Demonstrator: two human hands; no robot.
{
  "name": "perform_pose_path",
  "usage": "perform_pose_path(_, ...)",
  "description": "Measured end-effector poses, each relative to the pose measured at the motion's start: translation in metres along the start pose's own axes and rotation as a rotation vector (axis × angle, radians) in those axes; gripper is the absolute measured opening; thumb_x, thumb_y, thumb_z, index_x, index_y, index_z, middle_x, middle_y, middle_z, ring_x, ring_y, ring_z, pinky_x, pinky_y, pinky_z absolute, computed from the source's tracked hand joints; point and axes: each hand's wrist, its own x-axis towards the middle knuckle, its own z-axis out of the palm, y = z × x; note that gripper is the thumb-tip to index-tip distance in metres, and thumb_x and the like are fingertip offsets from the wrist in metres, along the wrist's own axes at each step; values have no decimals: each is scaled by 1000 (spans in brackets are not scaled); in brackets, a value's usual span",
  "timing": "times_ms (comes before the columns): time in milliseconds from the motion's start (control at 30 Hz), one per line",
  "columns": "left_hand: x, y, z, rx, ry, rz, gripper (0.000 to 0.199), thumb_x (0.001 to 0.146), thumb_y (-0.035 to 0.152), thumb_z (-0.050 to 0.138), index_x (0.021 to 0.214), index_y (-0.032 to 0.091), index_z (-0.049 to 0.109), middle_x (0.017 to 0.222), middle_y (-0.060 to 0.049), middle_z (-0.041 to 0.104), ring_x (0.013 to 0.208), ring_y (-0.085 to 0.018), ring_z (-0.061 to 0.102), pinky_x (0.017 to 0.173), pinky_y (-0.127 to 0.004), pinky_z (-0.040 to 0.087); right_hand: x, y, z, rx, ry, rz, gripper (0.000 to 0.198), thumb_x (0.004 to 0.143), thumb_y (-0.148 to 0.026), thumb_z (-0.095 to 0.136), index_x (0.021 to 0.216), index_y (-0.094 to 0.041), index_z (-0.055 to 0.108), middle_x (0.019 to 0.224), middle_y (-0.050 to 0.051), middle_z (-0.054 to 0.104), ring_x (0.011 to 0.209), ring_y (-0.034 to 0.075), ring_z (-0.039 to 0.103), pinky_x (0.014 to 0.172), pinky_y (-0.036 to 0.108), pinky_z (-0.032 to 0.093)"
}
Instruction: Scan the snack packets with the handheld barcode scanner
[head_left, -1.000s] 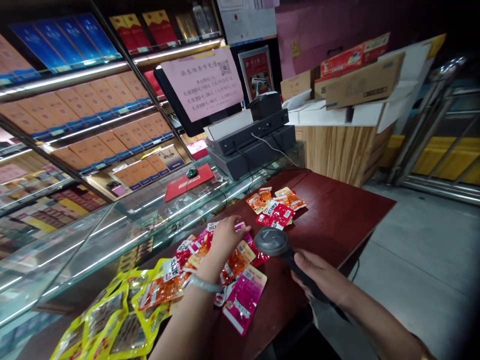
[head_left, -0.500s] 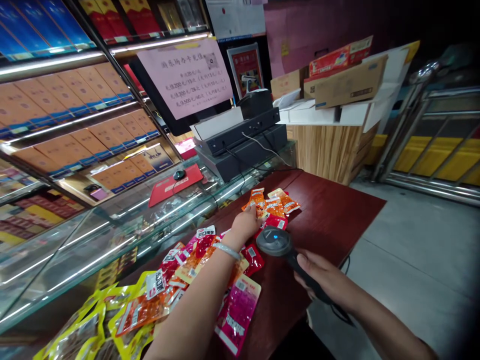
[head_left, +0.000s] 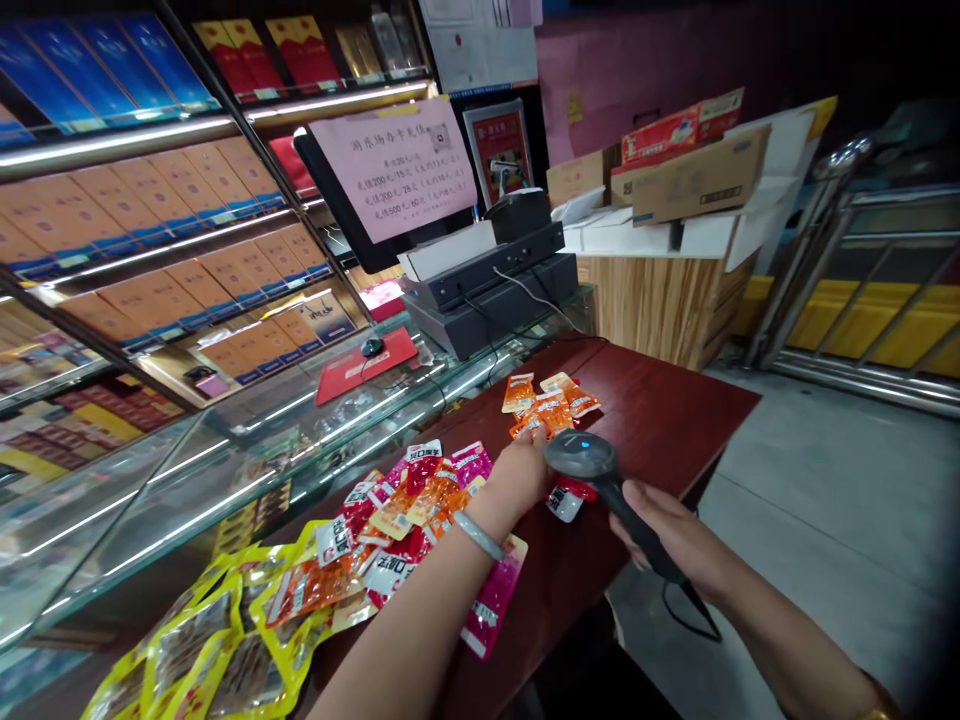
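Observation:
My right hand point(head_left: 671, 535) is wrapped around the handle of a dark grey barcode scanner point(head_left: 581, 455), whose head shows a small blue light. My left hand point(head_left: 519, 470), a pale bangle on its wrist, is just left of the scanner head. Its fingers are bent together at the near edge of several orange snack packets point(head_left: 551, 408); what they pinch is hidden. Beneath the scanner, a red packet with a white end point(head_left: 566, 500) is partly covered. A heap of red, orange and purple packets point(head_left: 420, 490) lies left of my left forearm, with a purple packet point(head_left: 491, 605) partly under it.
Yellow-edged clear bags point(head_left: 217, 640) lie at the front left of the dark red tabletop point(head_left: 645, 390). Behind are a glass counter point(head_left: 247, 440), a mouse point(head_left: 371, 346) on a red mat, a monitor with a pink sign point(head_left: 394, 170) and cardboard boxes point(head_left: 694, 185). A metal railing point(head_left: 862, 380) stands right.
My left hand has drawn back towards me from the orange packets. The scanner has shifted slightly right in view. A red packet's white end now shows beneath it, and the view has turned a little.

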Motion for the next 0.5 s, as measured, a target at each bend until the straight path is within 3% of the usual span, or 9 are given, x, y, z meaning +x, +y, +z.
perform_pose_path(100, 2, 3, 5, 104, -6, 85, 55, 94, 18, 42, 149, 12, 42, 127, -24, 63, 107, -30, 68, 90, -38, 53, -7, 0, -3, -18, 15, -31, 55, 85, -75, 53, 75, -21, 48, 54, -6, 47, 42, 8, 38, 43, 22, 30)
perform_pose_path(167, 0, 0, 3, 107, -8, 72, 58, 92, 11, 41, 150, 11, 40, 116, -22, 69, 100, -29, 71, 87, -38, 53, -12, 0, -5, -27, 20, -49, 54, 86, -75, 53, 77, -21, 49, 54, -6, 48, 42, 8, 39, 43, 22, 30)
perform_pose_path(267, -10, -12, -7, -66, 91, -29, 49, 93, 12, 42, 141, 17, 52, 106, -15, 74, 96, -24, 72, 86, -34, 53, -18, 0, -6, -9, 19, -55, 53, 87, -73, 54, 78, -21, 48, 55, -7, 48, 42, 7, 39, 43, 21, 30)
perform_pose_path(400, -32, -26, -17, -309, 288, -177, 39, 98, 22, 38, 130, 22, 61, 119, -9, 73, 109, -20, 68, 94, -32, 52, -22, 0, -4, 14, -4, -56, 50, 88, -71, 55, 79, -22, 47, 55, -8, 47, 42, 7, 38, 44, 21, 29)
perform_pose_path(500, -39, -20, -9, -228, 252, -76, 54, 93, 34, 53, 145, 19, 47, 142, -13, 59, 131, -25, 55, 108, -38, 46, -22, -1, -1, -7, -21, -64, 53, 86, -73, 54, 78, -22, 45, 54, -8, 46, 41, 7, 37, 44, 21, 30)
